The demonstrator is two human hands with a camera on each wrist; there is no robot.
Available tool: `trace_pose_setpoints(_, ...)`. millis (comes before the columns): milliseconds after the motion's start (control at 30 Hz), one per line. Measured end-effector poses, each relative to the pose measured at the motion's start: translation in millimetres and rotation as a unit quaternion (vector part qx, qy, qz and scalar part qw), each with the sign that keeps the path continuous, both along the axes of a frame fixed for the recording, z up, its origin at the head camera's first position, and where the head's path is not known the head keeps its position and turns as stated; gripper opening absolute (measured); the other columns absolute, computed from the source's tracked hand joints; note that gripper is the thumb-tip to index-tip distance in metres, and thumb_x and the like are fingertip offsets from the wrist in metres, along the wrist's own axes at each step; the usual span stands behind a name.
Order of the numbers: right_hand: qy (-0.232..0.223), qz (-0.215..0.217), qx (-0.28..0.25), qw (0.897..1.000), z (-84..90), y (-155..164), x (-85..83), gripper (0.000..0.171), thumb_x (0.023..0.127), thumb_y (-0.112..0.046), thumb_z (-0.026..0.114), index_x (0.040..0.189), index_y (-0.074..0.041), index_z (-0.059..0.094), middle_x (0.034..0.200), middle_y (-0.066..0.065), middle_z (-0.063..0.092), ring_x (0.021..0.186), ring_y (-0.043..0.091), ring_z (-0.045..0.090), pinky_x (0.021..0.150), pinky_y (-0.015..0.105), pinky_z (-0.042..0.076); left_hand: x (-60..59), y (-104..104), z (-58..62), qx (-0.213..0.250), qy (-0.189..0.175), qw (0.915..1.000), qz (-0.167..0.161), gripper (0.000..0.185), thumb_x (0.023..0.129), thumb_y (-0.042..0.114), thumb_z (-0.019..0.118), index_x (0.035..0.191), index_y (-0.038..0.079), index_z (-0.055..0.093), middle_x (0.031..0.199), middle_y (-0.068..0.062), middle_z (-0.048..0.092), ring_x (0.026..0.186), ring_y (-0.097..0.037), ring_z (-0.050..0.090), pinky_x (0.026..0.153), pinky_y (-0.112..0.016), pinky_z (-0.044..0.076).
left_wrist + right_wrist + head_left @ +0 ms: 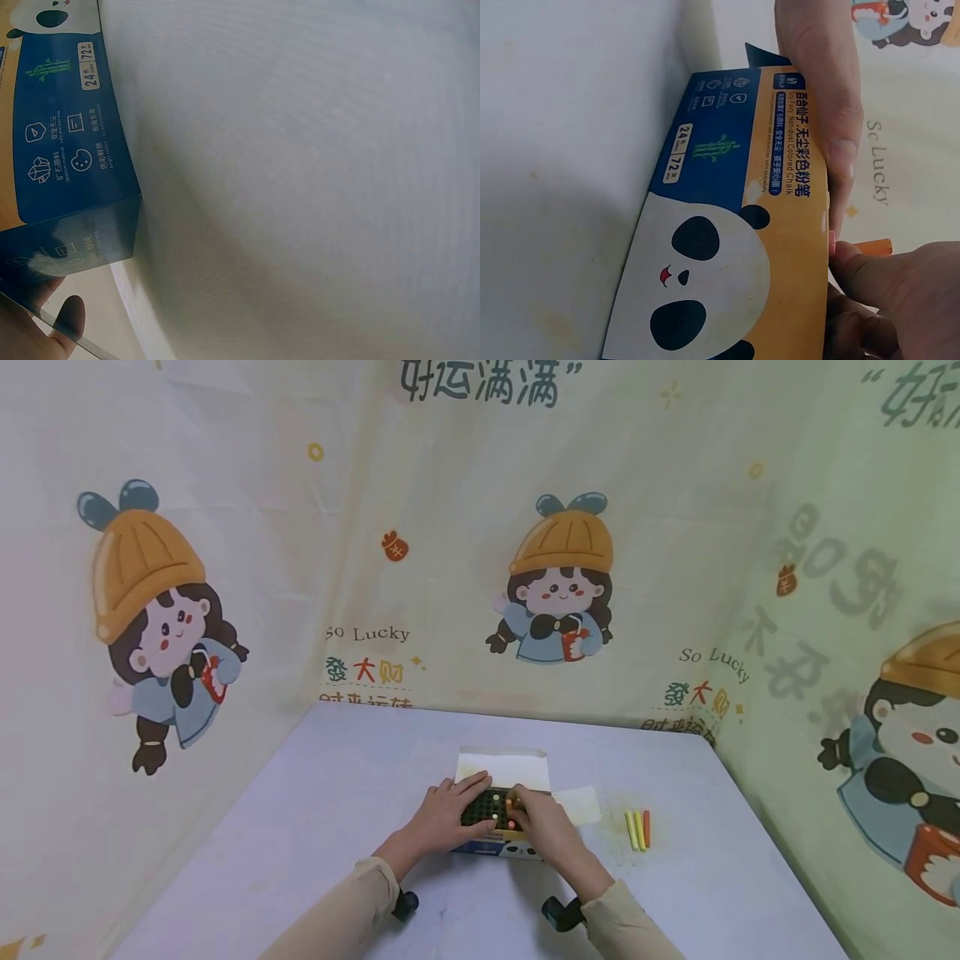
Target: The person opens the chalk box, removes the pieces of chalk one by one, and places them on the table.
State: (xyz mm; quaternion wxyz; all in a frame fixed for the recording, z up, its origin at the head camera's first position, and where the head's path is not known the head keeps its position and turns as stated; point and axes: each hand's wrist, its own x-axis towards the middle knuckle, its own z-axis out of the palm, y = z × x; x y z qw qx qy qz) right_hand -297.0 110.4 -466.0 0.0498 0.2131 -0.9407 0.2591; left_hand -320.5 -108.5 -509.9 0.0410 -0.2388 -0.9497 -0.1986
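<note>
A blue and orange cardboard chalk box (791, 262) with a panda on its front stands on the table, its white lid (504, 768) folded back. Inside it a dark holder (480, 811) with rows of holes carries a few chalk sticks. My left hand (444, 817) rests over the box's left end, fingers extended at the far side and thumb along the near edge. With thumb and fingers, my right hand (551, 828) pinches an orange chalk stick (874, 247) above the holder's right part. A pink chalk stick (832, 242) pokes up beside it.
Two yellow chalk sticks (634, 831) and an orange-red chalk stick (647, 828) lie on the white table (720, 860) to the right, amid yellowish dust. A pale flap (579, 805) sticks out at the box's right. Printed cloth (450, 585) surrounds the table's back and sides.
</note>
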Motion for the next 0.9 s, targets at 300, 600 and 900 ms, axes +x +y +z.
trace_pose_setpoints(300, -0.003, -0.007, -0.021, 1.000, 1.5, 0.0, -0.8, 0.009, 0.103, -0.010, 0.063, 0.112, -0.011, 0.059, 0.094, 0.008, 0.075, 0.072, 0.011, 0.065, 0.059, 0.027, 0.052, 1.4, 0.9, 2.5, 0.006, 0.003, 1.0000, 0.004, 0.081, 0.096, 0.071, 0.053, 0.163, 0.030, 0.035, 0.169, 0.009, 0.032, 0.137, -0.041, 0.047, 0.102, -0.059, 0.040)
trace_pose_setpoints(600, -0.011, -0.042, -0.052, 0.998, 2.8, -1.2, -1.8, 0.012, 0.109, -0.014, 0.055, 0.117, -0.009, 0.048, 0.077, 0.004, 0.068, 0.052, 0.008, 0.051, 0.046, 0.023, 0.040, 0.6, 1.8, 2.8, 0.000, 0.004, 1.0000, 0.006, 0.081, 0.096, 0.071, 0.054, 0.163, 0.029, 0.036, 0.169, 0.009, 0.033, 0.136, -0.040, 0.049, 0.101, -0.059, 0.040)
trace_pose_setpoints(900, 0.014, -0.110, -0.134, 0.985, 4.9, 7.3, -4.4, 0.024, 0.104, -0.013, 0.062, 0.123, -0.008, 0.047, 0.090, 0.010, 0.077, 0.057, 0.009, 0.057, 0.048, 0.026, 0.043, 0.2, 1.3, 1.4, -0.001, 0.008, 1.0000, 0.002, 0.082, 0.096, 0.072, 0.052, 0.163, 0.029, 0.035, 0.169, 0.010, 0.032, 0.137, -0.040, 0.048, 0.102, -0.060, 0.040)
